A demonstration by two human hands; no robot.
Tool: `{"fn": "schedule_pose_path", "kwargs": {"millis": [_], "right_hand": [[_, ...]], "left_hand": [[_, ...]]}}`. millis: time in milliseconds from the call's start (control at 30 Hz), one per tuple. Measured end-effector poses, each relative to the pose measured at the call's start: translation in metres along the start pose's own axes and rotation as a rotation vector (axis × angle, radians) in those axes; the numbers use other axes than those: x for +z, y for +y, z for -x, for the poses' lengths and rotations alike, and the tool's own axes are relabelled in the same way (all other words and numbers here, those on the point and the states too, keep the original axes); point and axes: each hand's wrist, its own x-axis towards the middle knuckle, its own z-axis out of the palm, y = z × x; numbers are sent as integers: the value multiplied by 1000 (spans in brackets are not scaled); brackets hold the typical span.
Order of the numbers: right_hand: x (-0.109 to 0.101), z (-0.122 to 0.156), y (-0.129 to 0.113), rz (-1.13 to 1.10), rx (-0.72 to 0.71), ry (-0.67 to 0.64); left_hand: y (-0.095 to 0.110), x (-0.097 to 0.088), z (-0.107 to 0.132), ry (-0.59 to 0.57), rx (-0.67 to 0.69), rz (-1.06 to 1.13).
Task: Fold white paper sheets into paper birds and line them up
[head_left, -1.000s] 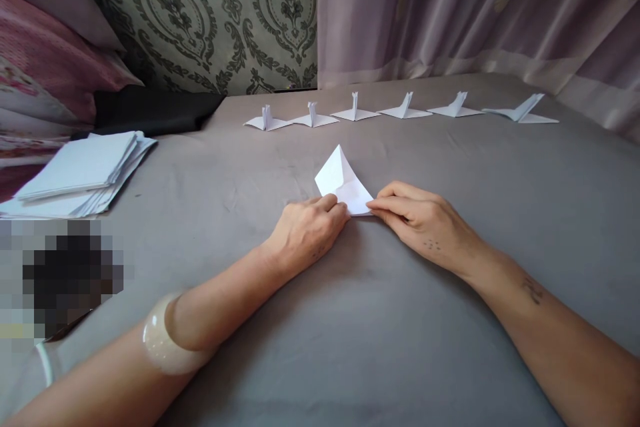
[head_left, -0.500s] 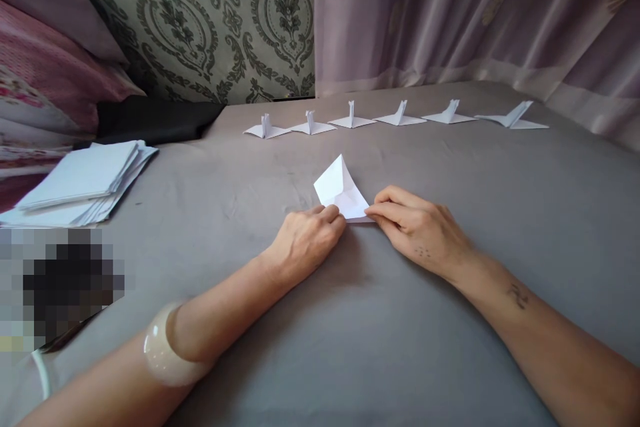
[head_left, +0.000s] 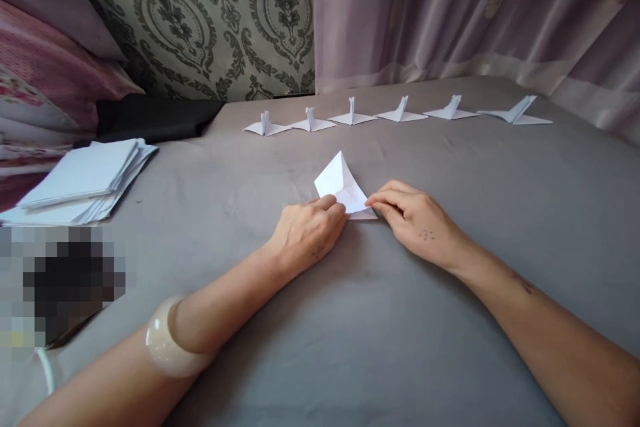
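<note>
Apparently mid-fold: holding paper (head_left: 331,177) down with left hand (head_left: 307,230), pinching a raised flap (head_left: 355,200) with right hand (head_left: 415,217). Probably calls for lining up neatly before creasing.

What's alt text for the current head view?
A right hand pinches a partly folded white paper, the left hand against it, on grey cloth. Behind stands a row of six folded white pieces; a stack of white sheets lies at left.
</note>
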Motion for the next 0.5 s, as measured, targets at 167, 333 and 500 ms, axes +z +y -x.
{"fn": "schedule_pose_path", "kwargs": {"millis": [167,333,500], "right_hand": [[2,-4,-5,-158,115,43],[4,-6,-8,-240,159,180],[6,-5,-11,-141,2,233]], "left_hand": [[-1,1,-3,20,-51,75],[-3,3,-4,50,-114,160],[-3,3,-4,45,-103,157]]}}
